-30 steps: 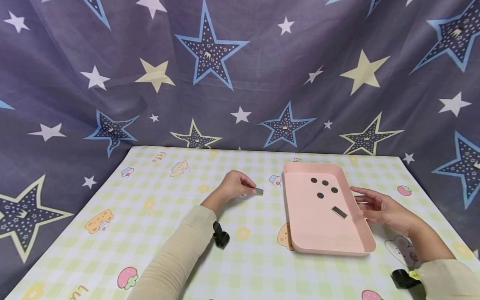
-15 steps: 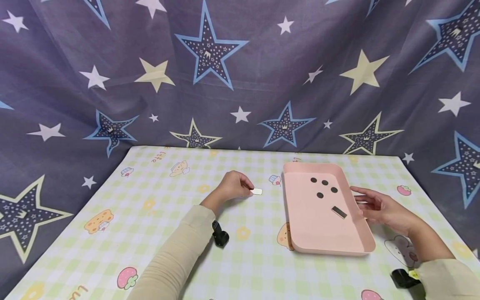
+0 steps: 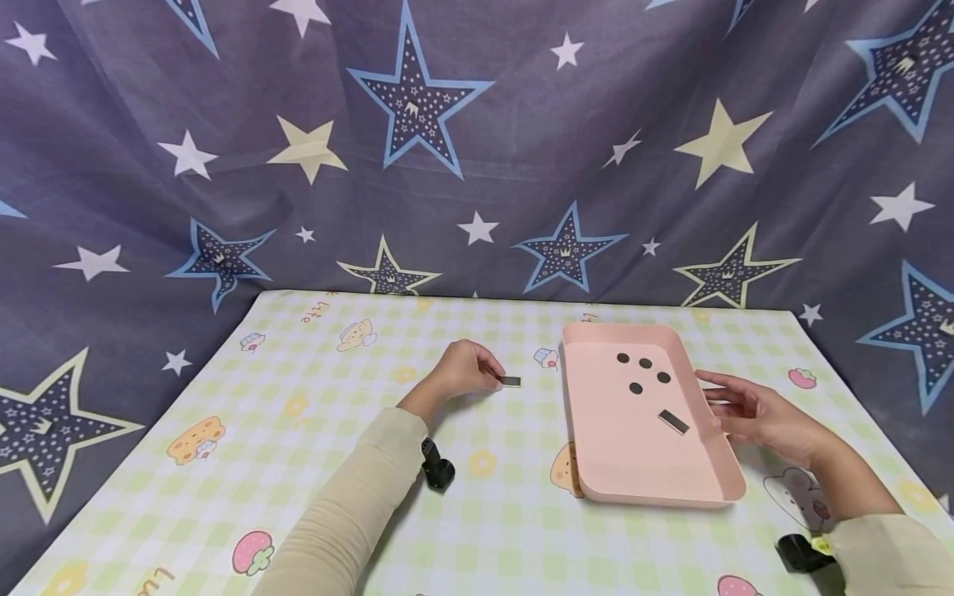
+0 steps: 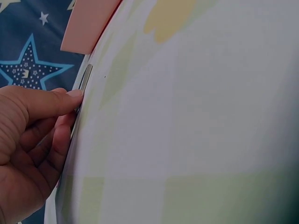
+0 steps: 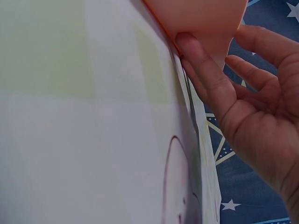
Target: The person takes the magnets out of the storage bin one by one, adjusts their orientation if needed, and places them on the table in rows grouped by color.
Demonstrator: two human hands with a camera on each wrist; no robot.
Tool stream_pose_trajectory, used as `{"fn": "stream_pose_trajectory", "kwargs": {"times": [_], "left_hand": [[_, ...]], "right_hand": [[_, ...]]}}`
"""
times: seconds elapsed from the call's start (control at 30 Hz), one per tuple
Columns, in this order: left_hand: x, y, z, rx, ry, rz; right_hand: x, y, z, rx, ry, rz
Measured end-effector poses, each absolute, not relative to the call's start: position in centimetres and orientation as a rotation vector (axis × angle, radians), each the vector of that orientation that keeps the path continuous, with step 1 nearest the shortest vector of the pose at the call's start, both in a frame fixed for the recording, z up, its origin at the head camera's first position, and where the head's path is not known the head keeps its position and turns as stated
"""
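Observation:
My left hand [image 3: 458,368] pinches a small flat rectangular piece [image 3: 511,382], dark on top with a pale edge, low over the cloth. The left wrist view shows this piece [image 4: 87,74] edge-on between thumb and fingers; whether it touches the cloth I cannot tell. To its right lies a shallow pink tray [image 3: 641,468]. Inside are several dark round discs [image 3: 636,388] and a similar dark rectangular piece [image 3: 674,421]. At the tray's right wall, my right hand [image 3: 771,422] rests with loosely extended fingers. In the right wrist view its thumb [image 5: 194,46] touches the pink wall [image 5: 210,18].
A checked cloth [image 3: 477,530] with printed cartoons covers the table. Behind it hangs a dark curtain [image 3: 507,182] patterned with stars. Black wrist devices sit by the left sleeve [image 3: 438,470] and the right sleeve [image 3: 887,555].
The piece in my left hand showed its dark face, then a white-looking one, and is dark again. That hand shifted slightly left early on. Right hand and tray stay put.

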State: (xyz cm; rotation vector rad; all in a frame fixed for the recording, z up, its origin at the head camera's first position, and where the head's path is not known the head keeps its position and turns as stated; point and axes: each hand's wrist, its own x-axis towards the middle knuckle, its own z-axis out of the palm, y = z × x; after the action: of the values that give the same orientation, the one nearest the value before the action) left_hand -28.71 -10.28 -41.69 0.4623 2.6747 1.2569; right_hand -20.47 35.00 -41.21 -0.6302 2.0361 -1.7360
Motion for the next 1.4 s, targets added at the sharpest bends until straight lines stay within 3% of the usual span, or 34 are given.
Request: {"fn": "stream_pose_trajectory", "kwargs": {"times": [1.4], "left_hand": [[-27.6, -8.1, -39.2, 0.490, 2.410, 1.655]], "right_hand": [[-20.4, 34.9, -41.0, -0.544, 2.119, -1.688]]}}
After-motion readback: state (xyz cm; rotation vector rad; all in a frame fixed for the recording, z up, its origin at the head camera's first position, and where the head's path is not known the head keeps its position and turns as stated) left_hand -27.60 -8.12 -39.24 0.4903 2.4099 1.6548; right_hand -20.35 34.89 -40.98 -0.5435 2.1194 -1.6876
